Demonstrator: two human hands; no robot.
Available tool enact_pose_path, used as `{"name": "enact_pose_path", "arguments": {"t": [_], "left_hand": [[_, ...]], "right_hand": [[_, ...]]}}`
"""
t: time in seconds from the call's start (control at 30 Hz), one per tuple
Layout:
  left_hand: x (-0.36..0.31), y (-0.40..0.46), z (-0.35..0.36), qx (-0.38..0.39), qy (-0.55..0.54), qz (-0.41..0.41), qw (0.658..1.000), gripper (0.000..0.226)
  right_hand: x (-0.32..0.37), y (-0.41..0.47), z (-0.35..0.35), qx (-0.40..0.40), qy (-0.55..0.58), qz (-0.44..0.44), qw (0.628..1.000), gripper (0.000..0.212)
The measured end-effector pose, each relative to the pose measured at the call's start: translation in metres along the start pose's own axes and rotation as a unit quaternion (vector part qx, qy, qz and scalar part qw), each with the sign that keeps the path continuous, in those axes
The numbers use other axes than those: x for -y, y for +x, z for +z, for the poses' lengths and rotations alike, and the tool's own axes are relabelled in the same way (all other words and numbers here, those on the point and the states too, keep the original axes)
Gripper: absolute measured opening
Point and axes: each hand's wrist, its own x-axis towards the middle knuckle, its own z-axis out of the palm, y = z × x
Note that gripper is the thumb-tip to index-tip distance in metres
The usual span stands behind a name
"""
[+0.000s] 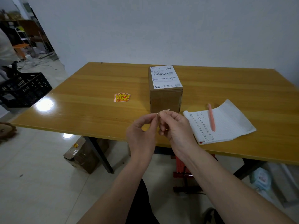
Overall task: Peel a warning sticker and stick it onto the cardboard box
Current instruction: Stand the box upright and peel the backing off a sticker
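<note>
While both hands grip a sticker at table edge, cardboard box just beyond

Both forearms are bare, no sleeves showing. The left hand and right hand wear nothing (no rings or watch). Dark trousers show near.

The shipping label atop the cardboard box carries barcodes and partly legible digits "502 602 17". Handwritten number columns on the notebook are too small to read. Print on the sticker stack is illegible.
</note>
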Motion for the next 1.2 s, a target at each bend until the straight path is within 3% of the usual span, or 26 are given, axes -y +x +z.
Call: {"name": "enact_pose_path", "arguments": {"t": [0.27, 0.5, 0.87, 1.2], "left_hand": [[0.0046, 0.0014, 0.0013, -0.024, 0.062, 0.050, 0.997, 0.024], [0.0043, -0.0009, 0.0011, -0.028, 0.080, 0.071, 0.994, 0.013], [0.0011, 0.0015, 0.0011, -0.011, 0.033, 0.019, 0.999, 0.028], [-0.0020, 0.0001, 0.0003, 0.006, 0.002, 0.004, 1.000, 0.022]], "right_hand": [[0.0002, 0.0020, 0.0016, -0.012, 0.022, 0.021, 0.999, 0.034], [-0.0021, 0.0027, -0.0006, -0.008, 0.035, 0.020, 0.999, 0.016], [0.0000, 0.0013, -0.0009, -0.004, -0.010, -0.018, 1.000, 0.017], [-0.0026, -0.0001, -0.0007, -0.018, -0.062, -0.052, 0.997, 0.015]]}}
